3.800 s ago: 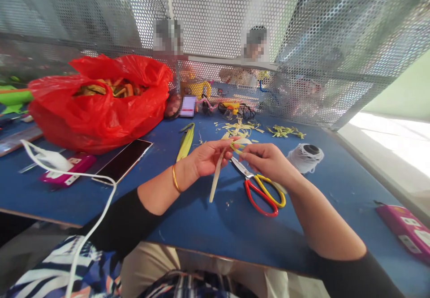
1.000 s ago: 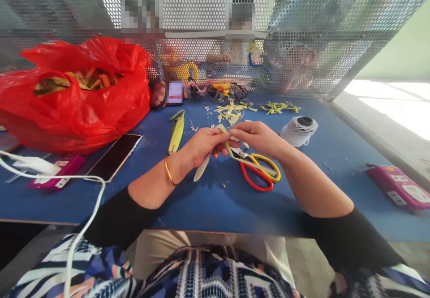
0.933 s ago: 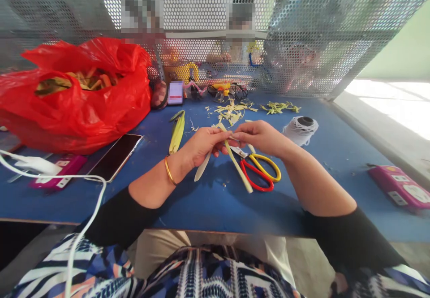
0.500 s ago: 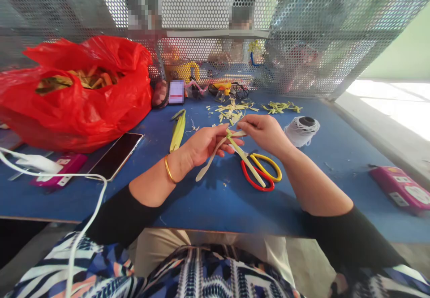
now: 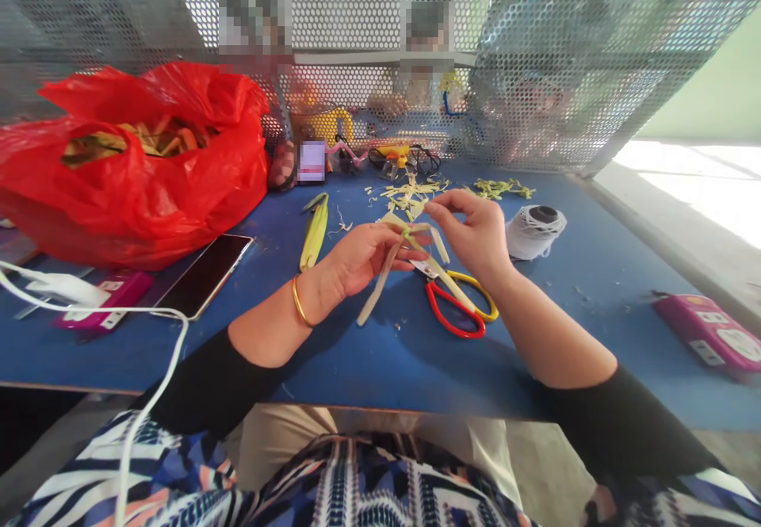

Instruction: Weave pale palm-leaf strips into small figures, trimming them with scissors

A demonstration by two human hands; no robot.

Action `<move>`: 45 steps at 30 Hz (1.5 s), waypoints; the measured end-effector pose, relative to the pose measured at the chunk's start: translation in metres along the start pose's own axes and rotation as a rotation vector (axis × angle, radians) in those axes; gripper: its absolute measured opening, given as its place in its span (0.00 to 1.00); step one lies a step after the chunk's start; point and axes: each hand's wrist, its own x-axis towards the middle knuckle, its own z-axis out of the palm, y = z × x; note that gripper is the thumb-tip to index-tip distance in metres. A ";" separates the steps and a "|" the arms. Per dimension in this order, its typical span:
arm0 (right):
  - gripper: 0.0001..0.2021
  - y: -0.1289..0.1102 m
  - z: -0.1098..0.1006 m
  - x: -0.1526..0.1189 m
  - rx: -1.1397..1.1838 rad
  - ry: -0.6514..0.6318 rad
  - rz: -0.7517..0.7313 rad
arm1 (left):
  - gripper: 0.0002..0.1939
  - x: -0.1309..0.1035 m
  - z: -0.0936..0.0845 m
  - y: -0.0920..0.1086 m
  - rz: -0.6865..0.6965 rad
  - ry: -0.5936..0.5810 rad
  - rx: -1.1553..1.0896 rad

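Note:
My left hand (image 5: 374, 253) is closed around a small knot of pale green corn husk strips (image 5: 407, 234), its thumb on top and fingers beneath. Several strip ends stick out, one hanging toward me and one bent down on the right. My right hand (image 5: 472, 230) is just right of the knot and slightly higher, thumb and forefinger together; whether anything is between them is not visible. Scissors (image 5: 456, 321) with one red and one yellow handle lie under the strips. A folded green husk (image 5: 315, 234) rests beyond my left wrist.
Husk scraps (image 5: 410, 194) and a green braided piece (image 5: 499, 189) lie farther back. At right are a white thread spool (image 5: 535, 234) and a magenta box (image 5: 710, 329). A red bag (image 5: 231, 186), phone (image 5: 205, 277) and white cable (image 5: 178, 353) are left. Perforated metal screen (image 5: 357, 4) behind.
My right hand has moved up and away from the knot, releasing the strip it pinched, which now hangs bent. The strip hanging toward me has shifted slightly right.

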 end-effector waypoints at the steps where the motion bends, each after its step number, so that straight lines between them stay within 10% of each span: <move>1: 0.12 -0.005 0.001 -0.004 -0.025 0.070 -0.034 | 0.11 0.001 0.001 -0.001 0.052 0.028 -0.054; 8: 0.10 -0.016 0.025 -0.029 -0.163 -0.219 -0.013 | 0.13 0.004 0.007 -0.003 0.259 0.130 -0.237; 28: 0.13 -0.012 0.027 -0.031 -0.075 -0.221 -0.110 | 0.13 0.005 0.006 -0.002 0.226 0.141 -0.234; 33: 0.09 -0.013 0.014 -0.021 -0.223 0.043 -0.090 | 0.09 0.004 0.004 0.000 0.252 0.104 -0.254; 39: 0.14 0.000 0.007 -0.004 0.013 -0.381 0.089 | 0.04 0.005 0.000 -0.001 0.190 0.232 -0.116; 45: 0.11 0.007 -0.002 0.003 -0.099 -0.274 0.051 | 0.04 0.004 0.003 -0.002 0.204 0.263 -0.006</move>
